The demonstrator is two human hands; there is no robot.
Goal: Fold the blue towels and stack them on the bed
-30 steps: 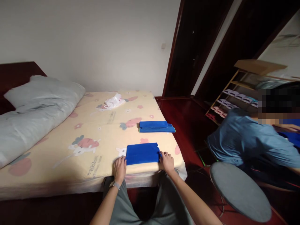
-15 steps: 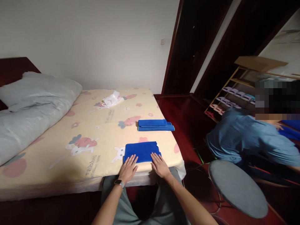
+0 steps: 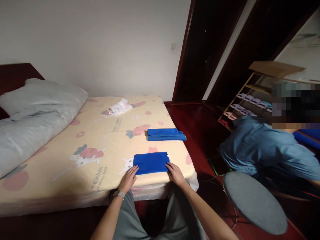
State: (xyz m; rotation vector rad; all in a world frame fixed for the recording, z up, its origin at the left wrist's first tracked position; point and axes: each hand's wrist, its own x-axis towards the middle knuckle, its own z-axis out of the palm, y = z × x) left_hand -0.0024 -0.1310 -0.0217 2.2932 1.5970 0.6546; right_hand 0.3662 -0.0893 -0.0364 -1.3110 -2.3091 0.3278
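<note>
A folded blue cloth (image 3: 151, 163) lies flat near the front edge of the bed, a small white tag at its upper right corner. My left hand (image 3: 128, 178) rests at its lower left corner, fingertips on the edge and fingers extended. At the right edge, my right hand (image 3: 175, 173) touches the cloth with its fingertips, the fingers slightly bent. Neither hand visibly lifts it. Beyond it lies a second folded blue cloth (image 3: 163, 134) with a green-edged lower layer.
The bed (image 3: 60, 160) has a cream rabbit-and-carrot sheet. On it are a white plastic bag (image 3: 120, 106) and a grey quilt (image 3: 42, 106). To the right are a round grey stool (image 3: 255, 201), a person in a blue shirt (image 3: 265, 143) and a shoe rack (image 3: 246, 86).
Both hands have slid outward from the top of the near cloth to its left and right edges. The cloth's left side now looks neater. The farther cloth stays put.
</note>
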